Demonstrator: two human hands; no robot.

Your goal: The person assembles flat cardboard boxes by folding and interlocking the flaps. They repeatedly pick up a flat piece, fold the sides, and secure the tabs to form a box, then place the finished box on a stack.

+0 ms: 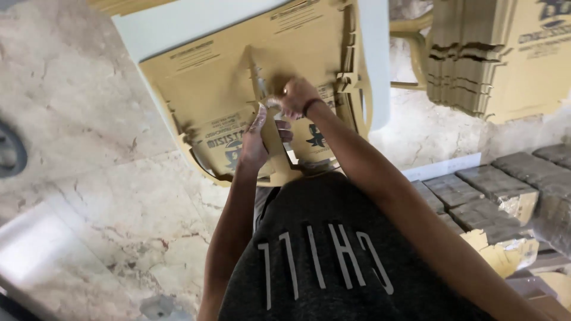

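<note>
The right hand (299, 95) is closed in a loose fist, its fingertips pinching a narrow fold or tab near the middle of a flat tan cardboard blank (238, 89), a dark band showing at its wrist. Just below and beside it, the left hand (257, 139) is curled around a lower flap of the same blank, thumb and fingers pressed on either side so the card stays put while the other hand works at the crease. The blank is a die-cut sheet with notched, curved edges and dark printing; it lies tilted across a pale board (178, 24) that serves as the work surface, its lower edge overhanging the board's near edge toward the person's lap, which seems to let both hands grip it from above and beneath. The person wears a dark grey shirt (333, 261) with pale lettering and leans in over the sheet. Past the board's right edge, a tall stack of flat cardboard blanks (476, 59) of the same tan colour stands close at hand. Lower on the right, grey wrapped bundles (505, 184) sit in rows, well apart from the hands. Under everything lies a mottled marble floor (89, 119), and a dark round object at the left border is too cropped to identify.
</note>
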